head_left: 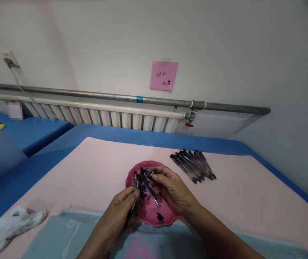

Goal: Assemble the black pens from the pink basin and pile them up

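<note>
Head view: closed pinch on dark pen part [138, 183], left hand [121, 204]; same on shiny bit [151, 173], right hand [173, 187]. Def stay low over the pink bowl [151, 214].

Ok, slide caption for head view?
Left fingers and right fingers hold pen parts over a pink dish; pens lie nearby.

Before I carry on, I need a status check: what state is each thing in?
Left hand: closed on pen parts
Right hand: pinching a small piece
Bowl: upright, holding loose parts
Pens: laid together, some overlapping
White bundle: crumpled
Note: taped up
Plug: plugged in
Valve: open or shut, cannot tell
</note>
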`<action>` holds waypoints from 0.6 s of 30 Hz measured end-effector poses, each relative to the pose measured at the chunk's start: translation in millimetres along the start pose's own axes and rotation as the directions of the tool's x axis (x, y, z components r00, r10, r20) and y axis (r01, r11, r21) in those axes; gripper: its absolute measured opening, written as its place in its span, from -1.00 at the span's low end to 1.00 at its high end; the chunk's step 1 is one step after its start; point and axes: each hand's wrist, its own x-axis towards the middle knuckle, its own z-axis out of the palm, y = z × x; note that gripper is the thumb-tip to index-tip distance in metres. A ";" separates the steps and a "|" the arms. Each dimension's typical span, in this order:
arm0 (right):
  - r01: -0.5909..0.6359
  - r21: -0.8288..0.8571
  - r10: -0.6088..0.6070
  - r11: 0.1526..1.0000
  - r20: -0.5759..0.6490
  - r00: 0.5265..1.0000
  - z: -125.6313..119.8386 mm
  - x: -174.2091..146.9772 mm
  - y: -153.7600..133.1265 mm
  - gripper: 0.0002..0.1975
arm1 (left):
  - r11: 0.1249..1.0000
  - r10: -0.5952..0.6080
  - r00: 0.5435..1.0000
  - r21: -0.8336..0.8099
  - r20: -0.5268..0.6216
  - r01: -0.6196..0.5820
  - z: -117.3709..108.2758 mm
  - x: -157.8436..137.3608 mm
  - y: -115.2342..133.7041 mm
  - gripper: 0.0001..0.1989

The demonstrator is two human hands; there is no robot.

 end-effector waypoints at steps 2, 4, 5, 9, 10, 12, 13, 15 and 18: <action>-0.026 0.050 0.026 0.998 -0.003 1.000 2.5 -0.8 3.9 -0.81 | 1.000 -0.002 1.000 0.006 0.003 0.002 1.0 -0.4 -1.3 -0.66; -0.056 0.048 0.056 0.997 0.001 0.998 4.0 -2.0 8.2 -0.82 | 1.000 0.002 1.000 0.009 0.003 -0.002 1.2 -0.8 -2.1 -0.66; -0.067 0.039 0.067 0.997 0.003 0.998 4.4 -2.6 10.2 -0.82 | 1.000 0.005 1.000 0.007 0.002 -0.005 1.2 -0.9 -2.2 -0.66; -0.080 0.022 0.080 0.997 0.001 0.997 5.7 -4.1 14.7 -0.82 | 1.000 0.007 1.000 -0.005 -0.007 -0.007 1.7 -0.6 -1.0 -0.66; -0.079 0.030 0.079 0.996 0.003 0.997 6.0 -4.1 15.2 -0.82 | 1.000 0.007 1.000 -0.011 -0.005 -0.007 2.3 -0.5 -0.4 -0.65; -0.077 0.036 0.076 0.996 0.005 0.997 6.4 -4.2 15.9 -0.81 | 1.000 0.005 1.000 -0.017 0.004 -0.005 4.0 -0.5 0.7 -0.66; -0.076 0.030 0.075 0.997 0.005 0.997 6.5 -4.3 16.2 -0.80 | 1.000 0.003 1.000 -0.018 0.007 -0.003 4.8 -0.4 1.0 -0.66; -0.068 -0.002 0.068 0.998 -0.002 0.998 6.6 -4.6 17.1 -0.79 | 1.000 0.004 1.000 -0.012 0.003 -0.004 5.7 0.0 0.6 -0.68; -0.035 -0.045 0.034 0.998 -0.019 0.999 6.7 -4.8 18.4 -0.80 | 0.999 0.040 0.999 0.030 -0.006 -0.040 4.3 1.8 -1.4 -0.71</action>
